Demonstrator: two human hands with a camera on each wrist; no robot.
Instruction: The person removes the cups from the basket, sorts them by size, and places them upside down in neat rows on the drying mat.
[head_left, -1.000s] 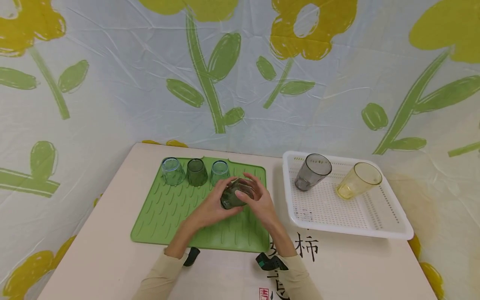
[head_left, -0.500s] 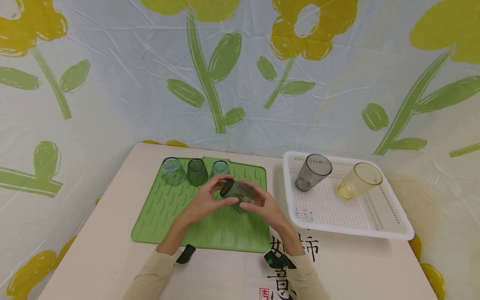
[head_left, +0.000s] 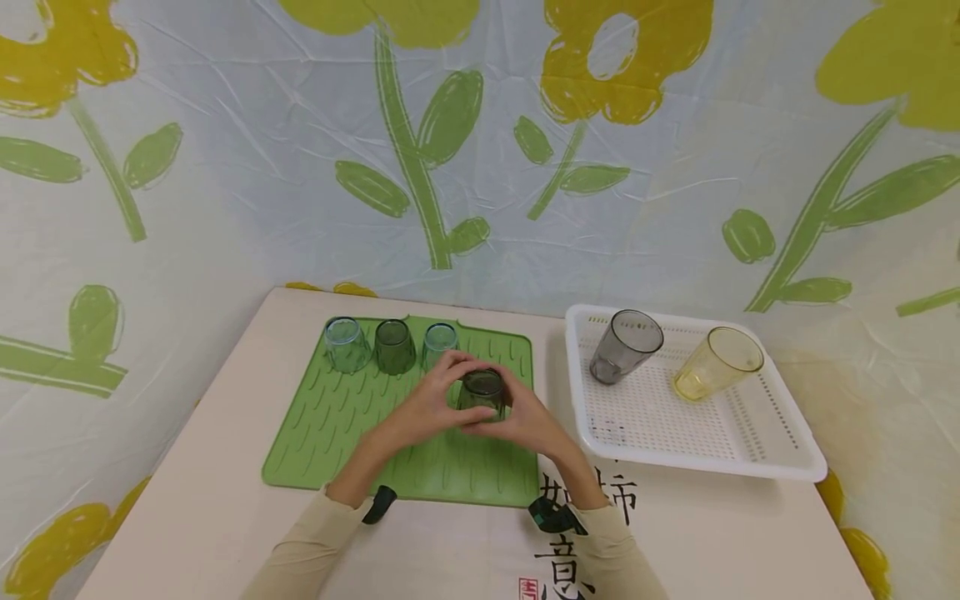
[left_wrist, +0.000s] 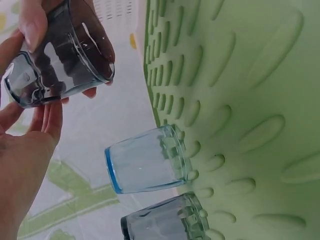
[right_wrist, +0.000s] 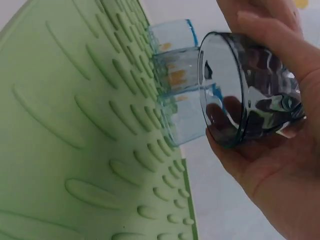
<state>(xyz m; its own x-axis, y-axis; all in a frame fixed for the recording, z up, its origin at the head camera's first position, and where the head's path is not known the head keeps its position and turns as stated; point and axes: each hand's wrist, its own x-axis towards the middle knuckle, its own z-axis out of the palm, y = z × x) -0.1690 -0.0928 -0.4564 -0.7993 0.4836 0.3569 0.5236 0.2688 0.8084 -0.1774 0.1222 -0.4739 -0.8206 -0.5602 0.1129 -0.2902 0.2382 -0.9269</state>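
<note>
The left grip (head_left: 426, 408) and right grip (head_left: 527, 421) are both grasping a smoky-grey, tapering glass tumbler (head_left: 482, 385), holding it mouth-down just above a green mat (head_left: 322, 442) textured with raised, elongated ridges. Farther back, a blue-tinted glass cup (head_left: 348, 350), a dark grey-green glass cup (head_left: 394, 352) and a light-blue glass cup (head_left: 439, 342) are standing inverted in a row. Beside the mat, a white perforated basket (head_left: 705, 464) is resting on the pale surface (head_left: 202, 467), holding a see-through grey tumbler (head_left: 624, 346) and a yellow one.
</note>
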